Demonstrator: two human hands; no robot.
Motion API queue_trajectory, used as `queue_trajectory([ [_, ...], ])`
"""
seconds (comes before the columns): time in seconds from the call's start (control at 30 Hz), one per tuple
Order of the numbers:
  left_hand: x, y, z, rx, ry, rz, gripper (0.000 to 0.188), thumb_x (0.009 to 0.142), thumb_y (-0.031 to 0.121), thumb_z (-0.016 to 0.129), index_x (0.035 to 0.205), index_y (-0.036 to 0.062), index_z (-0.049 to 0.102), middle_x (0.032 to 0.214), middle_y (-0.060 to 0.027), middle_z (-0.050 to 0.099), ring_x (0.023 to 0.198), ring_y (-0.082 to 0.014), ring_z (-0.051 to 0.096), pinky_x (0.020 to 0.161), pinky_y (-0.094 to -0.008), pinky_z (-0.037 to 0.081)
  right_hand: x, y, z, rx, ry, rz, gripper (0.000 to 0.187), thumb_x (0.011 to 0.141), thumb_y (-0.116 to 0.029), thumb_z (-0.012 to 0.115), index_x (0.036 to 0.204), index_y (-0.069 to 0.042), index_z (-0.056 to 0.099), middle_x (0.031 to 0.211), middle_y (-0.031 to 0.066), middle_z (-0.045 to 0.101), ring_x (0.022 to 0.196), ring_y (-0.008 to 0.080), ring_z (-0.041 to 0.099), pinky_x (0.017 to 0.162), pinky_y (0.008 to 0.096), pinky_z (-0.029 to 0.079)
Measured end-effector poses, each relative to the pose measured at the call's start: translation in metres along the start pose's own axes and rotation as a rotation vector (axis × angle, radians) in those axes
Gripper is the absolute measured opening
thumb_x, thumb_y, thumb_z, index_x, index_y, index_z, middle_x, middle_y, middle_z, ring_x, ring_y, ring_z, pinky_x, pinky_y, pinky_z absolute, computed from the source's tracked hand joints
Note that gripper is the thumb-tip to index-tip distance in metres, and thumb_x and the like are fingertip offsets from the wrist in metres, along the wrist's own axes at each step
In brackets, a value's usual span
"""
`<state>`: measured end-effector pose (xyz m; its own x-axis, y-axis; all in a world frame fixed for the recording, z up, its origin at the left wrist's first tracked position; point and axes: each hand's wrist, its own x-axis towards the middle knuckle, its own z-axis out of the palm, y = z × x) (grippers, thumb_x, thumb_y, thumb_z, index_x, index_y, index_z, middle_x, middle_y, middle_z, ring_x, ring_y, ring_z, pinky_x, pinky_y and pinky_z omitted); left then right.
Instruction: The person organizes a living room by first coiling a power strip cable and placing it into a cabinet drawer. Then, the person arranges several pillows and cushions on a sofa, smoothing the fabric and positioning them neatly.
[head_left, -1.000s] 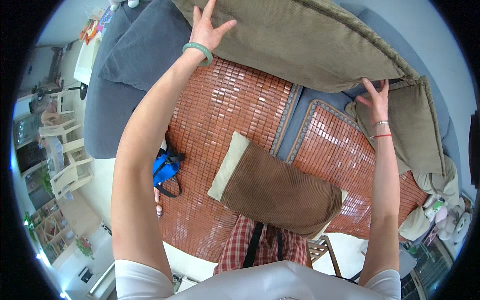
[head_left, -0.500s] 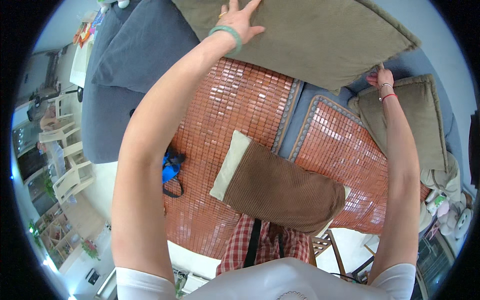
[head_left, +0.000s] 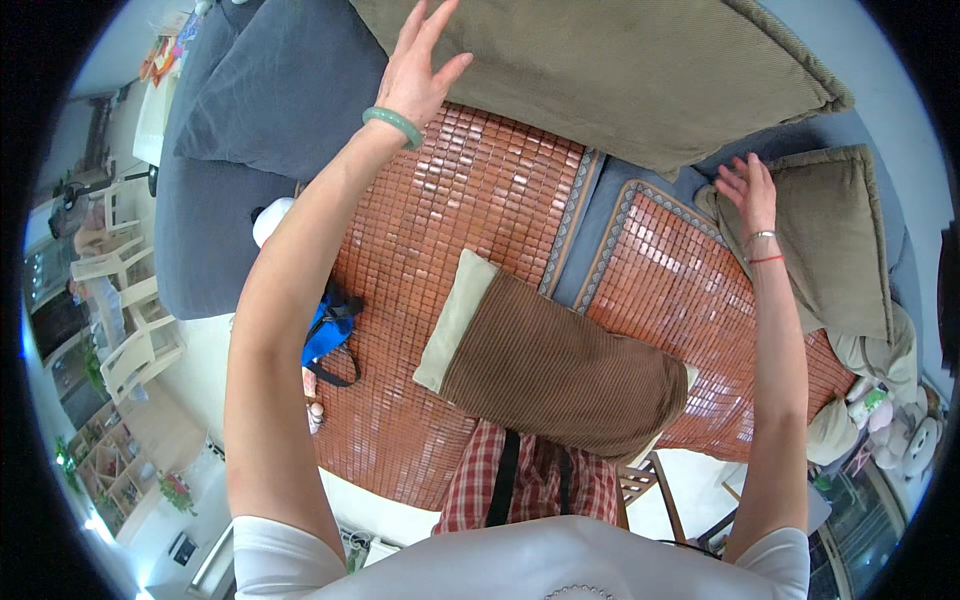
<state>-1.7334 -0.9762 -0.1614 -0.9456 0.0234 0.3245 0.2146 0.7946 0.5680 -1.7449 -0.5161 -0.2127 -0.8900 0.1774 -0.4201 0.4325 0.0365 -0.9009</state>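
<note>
- Because the brown cushion (head_left: 565, 365) lies flat across two tiled mats (head_left: 400, 450), the seat seemingly bears it; neither hand holds it.
- Right hand (head_left: 752, 195): fingers apart, slightly bent, by the small olive cushion (head_left: 835, 240), which probably leans on the sofa (head_left: 205, 240); contact unclear.
- Left hand (head_left: 412, 85): fingers spread, gripping nothing, over the large olive cushion's (head_left: 640, 80) left part; touch uncertain.
- Large olive cushion: along the sofa's far side, likely propped by the backrest.

Lg olive cushion (head_left: 640, 75), top o/o frame
</note>
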Motion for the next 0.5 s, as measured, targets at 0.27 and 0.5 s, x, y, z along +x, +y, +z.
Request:
queue_trajectory([
  [0.27, -0.01, -0.001, 0.004, 0.034, -0.017, -0.045, 0.065, 0.085, 0.028, 0.066, 0.142, 0.0203, 0.035, 0.145, -0.0184, 0.034, 0.136, -0.0322, 0.03, 0.107, -0.0395, 0.032, -0.052, 0.031, -0.026, -0.109, -0.058, 0.036, 0.068, 0.092, -0.046, 0.051, 0.138, 0.002, 0.032, 0.133, 0.0198, 0.045, 0.112, 0.0302, 0.055, 0.083, 0.0364, 0.052],
  [0.5, -0.207, -0.027, 0.065, -0.391, -0.5, -0.658, 0.071, 0.086, 0.037, 0.063, 0.14, 0.0019, 0.034, 0.133, -0.0221, 0.048, 0.124, -0.0284, 0.047, 0.1, -0.0361, 0.04, -0.16, 0.198, -0.144, -0.581, 0.007, 0.11, 0.055, 0.089, -0.033, 0.061, 0.127, 0.003, 0.047, 0.119, 0.0126, 0.058, 0.097, 0.0198, 0.061, 0.082, 0.0325, 0.049],
])
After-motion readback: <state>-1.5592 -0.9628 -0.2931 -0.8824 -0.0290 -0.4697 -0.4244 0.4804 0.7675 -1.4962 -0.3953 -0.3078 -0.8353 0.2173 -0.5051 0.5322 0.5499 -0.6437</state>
